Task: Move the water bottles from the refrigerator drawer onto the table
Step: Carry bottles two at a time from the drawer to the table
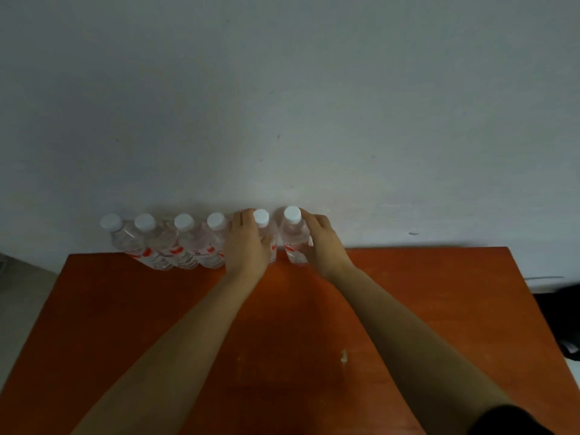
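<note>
Several clear water bottles (pixel 163 243) with white caps and red labels stand upright in a row along the far edge of the orange-brown table (pixel 125 324), against the wall. My left hand (pixel 248 243) grips the bottle (pixel 266 229) second from the right end. My right hand (pixel 323 243) grips the rightmost bottle (pixel 293 237). Both held bottles stand on the tabletop, a small gap between them. The refrigerator drawer is out of view.
A pale grey wall (pixel 282 105) rises directly behind the bottle row. A small white scrap (pixel 344 355) lies on the table near the middle. Something dark (pixel 561 321) sits beyond the table's right edge. Floor shows at the far left.
</note>
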Demonstrator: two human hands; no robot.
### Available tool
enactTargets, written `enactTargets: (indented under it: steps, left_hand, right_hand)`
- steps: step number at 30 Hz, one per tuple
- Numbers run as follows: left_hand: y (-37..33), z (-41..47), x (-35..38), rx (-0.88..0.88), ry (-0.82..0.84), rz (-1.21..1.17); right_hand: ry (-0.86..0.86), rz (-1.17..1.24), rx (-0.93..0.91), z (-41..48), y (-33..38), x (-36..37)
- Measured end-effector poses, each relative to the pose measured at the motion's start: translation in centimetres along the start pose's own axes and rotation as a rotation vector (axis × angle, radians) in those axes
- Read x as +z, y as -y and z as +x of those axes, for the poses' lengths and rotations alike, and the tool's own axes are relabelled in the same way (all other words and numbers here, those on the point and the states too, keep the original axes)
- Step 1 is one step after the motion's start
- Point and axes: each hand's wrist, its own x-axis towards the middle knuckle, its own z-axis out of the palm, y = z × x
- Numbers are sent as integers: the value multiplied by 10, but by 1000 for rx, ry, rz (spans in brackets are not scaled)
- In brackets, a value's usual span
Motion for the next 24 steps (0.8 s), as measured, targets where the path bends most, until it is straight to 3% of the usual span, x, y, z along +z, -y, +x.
enactTargets:
  steps: [6, 11, 15, 19, 24]
  left_hand:
    - [6, -2, -5, -28, 46, 60]
    - [1, -4, -23, -55, 196, 89]
    - [-2, -19, -49, 126, 236, 162]
    - [-10, -40, -78, 314, 132, 286]
    - [-73, -60, -109, 479, -9, 278]
  right_hand:
    - [15, -71, -41, -7, -1, 10]
    - [24, -142, 3, -24, 14, -3]
    - [-25, -151, 79, -49, 22, -36]
    - [-203, -465, 61, -98, 26, -73]
    - [-510, -661, 62, -175, 32, -131]
